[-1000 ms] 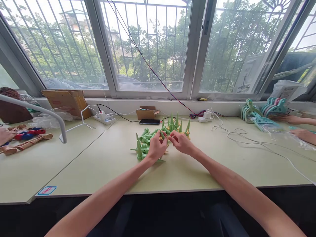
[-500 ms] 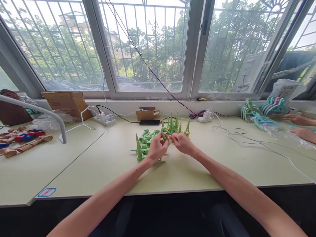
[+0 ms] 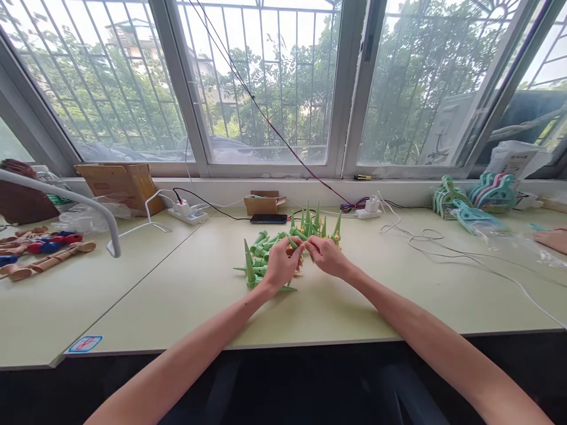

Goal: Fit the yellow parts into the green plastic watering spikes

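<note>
My left hand (image 3: 282, 265) is closed around a green plastic spike (image 3: 292, 242), its tip pointing up and to the left. My right hand (image 3: 328, 257) pinches at the near end of that piece, its fingertips almost touching the left ones; what lies between them is too small to make out. Around and behind both hands is a pile of green spikes (image 3: 260, 247), several lying down. One green cone (image 3: 248, 268) stands upright left of my left hand. More upright cones (image 3: 308, 219) rise behind, with small yellowish parts (image 3: 335, 237) near their bases.
Behind the pile lie a black phone (image 3: 268, 218) and a small open cardboard box (image 3: 264, 203). Power strips (image 3: 188, 213) and loose white cables (image 3: 429, 239) run along the table. Wooden toys (image 3: 48, 260) lie left; teal hangers (image 3: 496, 190) and another person's hand (image 3: 553, 238) are right.
My hands stay in nearly the same place; the green spike in my left fingers has tilted. At the far right, the other person's hands have shifted, one now out of view.
</note>
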{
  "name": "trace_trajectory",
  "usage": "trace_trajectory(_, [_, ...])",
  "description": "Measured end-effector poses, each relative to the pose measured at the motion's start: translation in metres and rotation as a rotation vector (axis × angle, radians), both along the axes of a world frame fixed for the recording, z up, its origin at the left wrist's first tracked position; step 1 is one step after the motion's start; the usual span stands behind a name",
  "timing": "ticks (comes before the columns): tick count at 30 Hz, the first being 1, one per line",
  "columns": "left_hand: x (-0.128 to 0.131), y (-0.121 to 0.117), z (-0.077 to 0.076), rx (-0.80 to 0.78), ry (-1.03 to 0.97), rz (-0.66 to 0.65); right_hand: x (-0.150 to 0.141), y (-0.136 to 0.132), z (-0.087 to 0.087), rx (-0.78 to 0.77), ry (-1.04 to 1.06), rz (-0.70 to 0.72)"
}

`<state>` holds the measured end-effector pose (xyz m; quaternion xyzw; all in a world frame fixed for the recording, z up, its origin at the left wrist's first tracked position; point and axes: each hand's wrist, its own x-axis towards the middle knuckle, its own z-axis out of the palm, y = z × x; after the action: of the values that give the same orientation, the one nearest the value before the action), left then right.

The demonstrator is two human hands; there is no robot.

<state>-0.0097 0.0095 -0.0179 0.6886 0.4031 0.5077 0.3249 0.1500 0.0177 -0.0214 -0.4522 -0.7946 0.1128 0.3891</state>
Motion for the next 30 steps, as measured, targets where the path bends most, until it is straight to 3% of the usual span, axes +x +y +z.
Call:
trace_trajectory(12, [-0.0009,-0.0011,-0.0017,0.281,0.040,0.034,0.0004,-0.0039,0.0036,0.083,0.121,0.001])
trace_trajectory(30, [0.0001,0.0036,-0.0063,0.375,0.018,0.041,-0.0002,-0.0027,0.0018,0.115,0.132,0.021])
